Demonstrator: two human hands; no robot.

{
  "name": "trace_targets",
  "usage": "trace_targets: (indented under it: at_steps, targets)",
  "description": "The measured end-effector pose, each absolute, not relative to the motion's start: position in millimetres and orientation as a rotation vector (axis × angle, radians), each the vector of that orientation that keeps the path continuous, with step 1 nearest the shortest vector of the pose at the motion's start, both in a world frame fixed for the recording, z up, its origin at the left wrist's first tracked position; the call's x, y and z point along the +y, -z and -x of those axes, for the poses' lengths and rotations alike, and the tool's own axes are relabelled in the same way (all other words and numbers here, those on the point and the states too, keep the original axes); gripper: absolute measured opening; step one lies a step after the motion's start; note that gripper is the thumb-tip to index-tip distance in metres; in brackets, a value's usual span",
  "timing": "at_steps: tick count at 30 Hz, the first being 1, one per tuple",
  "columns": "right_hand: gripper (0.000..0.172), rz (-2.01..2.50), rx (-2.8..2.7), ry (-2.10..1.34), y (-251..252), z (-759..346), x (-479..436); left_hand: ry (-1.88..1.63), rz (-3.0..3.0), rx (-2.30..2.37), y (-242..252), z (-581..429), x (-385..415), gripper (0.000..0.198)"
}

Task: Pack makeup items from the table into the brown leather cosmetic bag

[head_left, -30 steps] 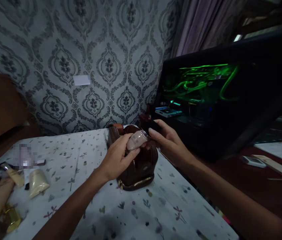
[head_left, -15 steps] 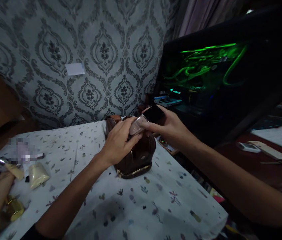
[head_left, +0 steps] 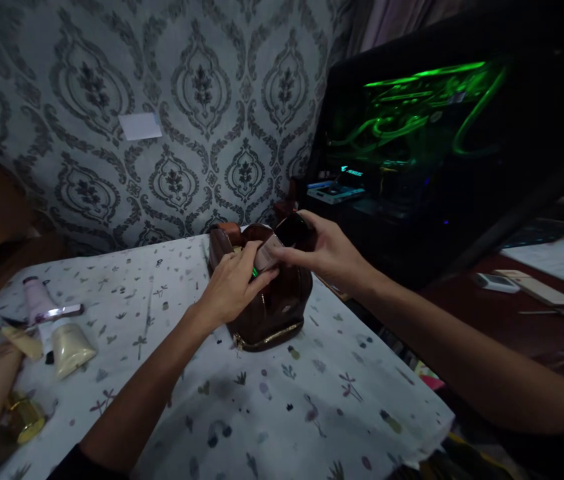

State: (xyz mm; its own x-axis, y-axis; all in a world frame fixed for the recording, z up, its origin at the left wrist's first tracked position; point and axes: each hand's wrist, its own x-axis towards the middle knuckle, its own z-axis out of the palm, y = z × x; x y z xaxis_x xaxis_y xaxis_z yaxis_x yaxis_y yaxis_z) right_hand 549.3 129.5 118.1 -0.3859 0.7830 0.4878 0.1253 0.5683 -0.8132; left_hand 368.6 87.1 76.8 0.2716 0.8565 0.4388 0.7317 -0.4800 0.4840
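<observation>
Over a dark brown bag (head_left: 275, 310) with a gold zipper, both hands grip one small bottle (head_left: 269, 253) with a clear, pinkish body and a black cap. My right hand (head_left: 329, 250) is closed round the cap end, its thumb on the clear part. My left hand (head_left: 235, 280) has its fingers closed on the lower end. A small green glint shows at the left fingers. The bag stands on the patterned tablecloth (head_left: 242, 413), its opening partly hidden by the hands.
Tubes (head_left: 72, 347), a gold-coloured bottle (head_left: 26, 419) and other cosmetics lie at the left. A computer case (head_left: 412, 153) with green lights stands behind at the right. A dark red desk (head_left: 482, 327) holds papers and a small white device (head_left: 497, 283).
Both hands and the bottle have shifted slightly left in the view, staying over the bag. A green glint now shows by the left fingers. The view has shifted a little.
</observation>
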Motion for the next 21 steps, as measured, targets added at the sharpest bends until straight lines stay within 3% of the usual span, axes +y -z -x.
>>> trace_targets:
  at_steps: [10, 17, 19, 21]
  targets:
    - [0.034, 0.784, -1.946, -0.869, -104.1, -550.7, 136.7, -0.780, -2.444, 1.653, -69.9, -371.4, 86.8, 0.035]
    - [0.026, 0.849, -2.155, -0.625, -102.3, -555.6, 135.4, -0.829, -2.408, 1.678, -66.3, -372.6, 76.4, 0.079]
    - [0.024, 0.939, -2.207, -0.511, -101.4, -558.1, 133.9, -0.819, -2.379, 1.702, -66.9, -372.2, 73.5, 0.079]
    - [0.025, 1.058, -2.243, -0.400, -100.6, -560.1, 132.6, -0.827, -2.410, 1.706, -66.1, -371.6, 72.5, 0.065]
